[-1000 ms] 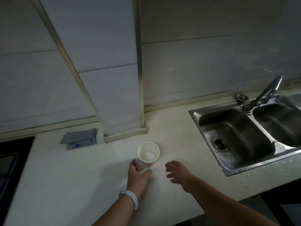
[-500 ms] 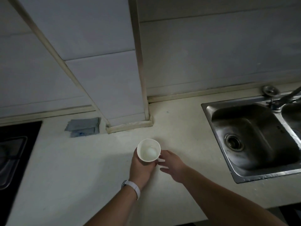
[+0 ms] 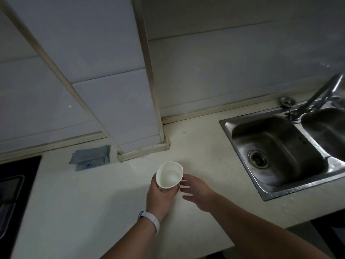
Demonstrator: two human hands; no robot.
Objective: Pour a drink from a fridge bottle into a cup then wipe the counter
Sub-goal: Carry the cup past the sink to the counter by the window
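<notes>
Head view, left hand (image 3: 160, 195) still gripping cup (image 3: 169, 175), right hand (image 3: 196, 189) open, now nearer its side

No text, label or number is legible anywhere in this dim kitchen view.

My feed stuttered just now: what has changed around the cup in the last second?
The left hand has lifted the cup off the counter and tipped it toward the camera. The right hand has moved in, fingertips now at the cup's side. The folded cloth and sink are unchanged.
</notes>
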